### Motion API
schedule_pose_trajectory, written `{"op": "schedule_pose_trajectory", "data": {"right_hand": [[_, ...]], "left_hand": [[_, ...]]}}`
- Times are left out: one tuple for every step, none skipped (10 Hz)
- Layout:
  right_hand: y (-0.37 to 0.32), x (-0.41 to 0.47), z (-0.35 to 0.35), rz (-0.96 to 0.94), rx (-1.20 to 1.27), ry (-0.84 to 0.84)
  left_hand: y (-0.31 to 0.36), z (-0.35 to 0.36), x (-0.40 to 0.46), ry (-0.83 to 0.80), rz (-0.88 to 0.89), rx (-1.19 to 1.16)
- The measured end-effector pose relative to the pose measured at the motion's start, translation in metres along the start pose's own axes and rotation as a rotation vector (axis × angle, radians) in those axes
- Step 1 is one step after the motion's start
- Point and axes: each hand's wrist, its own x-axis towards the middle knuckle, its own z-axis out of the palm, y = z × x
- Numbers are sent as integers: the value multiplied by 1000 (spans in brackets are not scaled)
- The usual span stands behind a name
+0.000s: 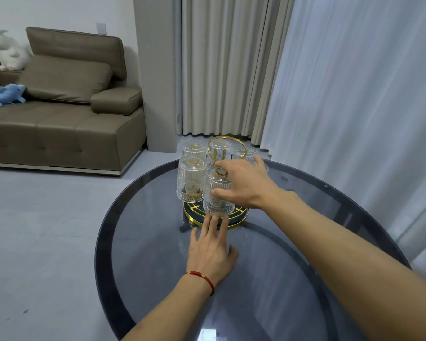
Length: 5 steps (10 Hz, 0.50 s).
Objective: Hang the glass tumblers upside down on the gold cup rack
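Observation:
The gold cup rack (234, 219) stands on the round dark glass table (293, 254), with a gold loop handle on top and a round dark base. Several ribbed glass tumblers hang upside down on it. My right hand (246, 183) grips the nearest tumbler (217, 203) by its side, thumb in front and fingers over its upturned bottom. Another tumbler (191, 179) hangs just to the left, and others sit behind. My left hand (210, 252), with a red string on the wrist, lies flat on the table, its fingertips touching the rack's base.
A brown sofa (59, 114) with plush toys stands at the left across the grey floor. Grey curtains (226, 70) and white sheer curtains (354, 94) hang behind and to the right of the table.

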Motion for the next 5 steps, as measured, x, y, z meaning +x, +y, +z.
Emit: {"op": "schedule_pose_trajectory", "data": {"right_hand": [[1,-3,4,-7,32,16],[0,-6,8,-11,29,22],[0,-7,11,-8,51,3],[-6,-11,9,3,62,-20],[-7,-19,6,-2,85,30]], "left_hand": [[0,-1,-1,-30,10,13],[-2,-5,-6,-83,32,21],[-8,-15,-12,-169,116,92],[-14,-37,-23,-275,226,173],[-18,-67,-38,-284,277,134]]}}
